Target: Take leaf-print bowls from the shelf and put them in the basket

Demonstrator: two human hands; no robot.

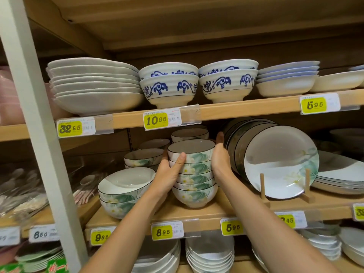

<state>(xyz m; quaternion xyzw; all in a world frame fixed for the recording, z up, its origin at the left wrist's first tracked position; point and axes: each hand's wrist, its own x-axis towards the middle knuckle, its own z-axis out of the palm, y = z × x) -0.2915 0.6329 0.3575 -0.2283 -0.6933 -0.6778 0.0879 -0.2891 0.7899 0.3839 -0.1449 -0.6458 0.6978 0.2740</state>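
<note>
Head view: the stack of leaf-print bowls (197, 169) stands at the middle of the middle shelf (216, 212), near its front edge. The small bowls are nested one inside another. Each is white with a thin dark rim, and broad green leaves and pale yellow-centred flowers are painted round the outside. The top bowl shows a plain greyish inside. The lowest bowl's foot sits at the shelf board; whether it has left the board cannot be told.

The left grip (170, 174), a bare hand, holds the stack from the left. Its thumb lies curled across the front of the upper bowls and its fingers go behind them, out of sight. The right grip (220, 156) is flat against the stack's right side, palm pressing on the bowls and fingers straight, pointing towards the back of the shelf.

Just left of the stack are two larger leaf-print bowls (122, 192), also nested, with more small ones (143, 157) behind. To the right, leaf-print plates (275, 164) lean on a wooden stand (263, 187). A yellow 8.95 price tag (162, 231) hangs on the shelf edge below the stack. On the shelf above stand blue-patterned bowls (169, 86) and a pile of white dishes (94, 85).
</note>
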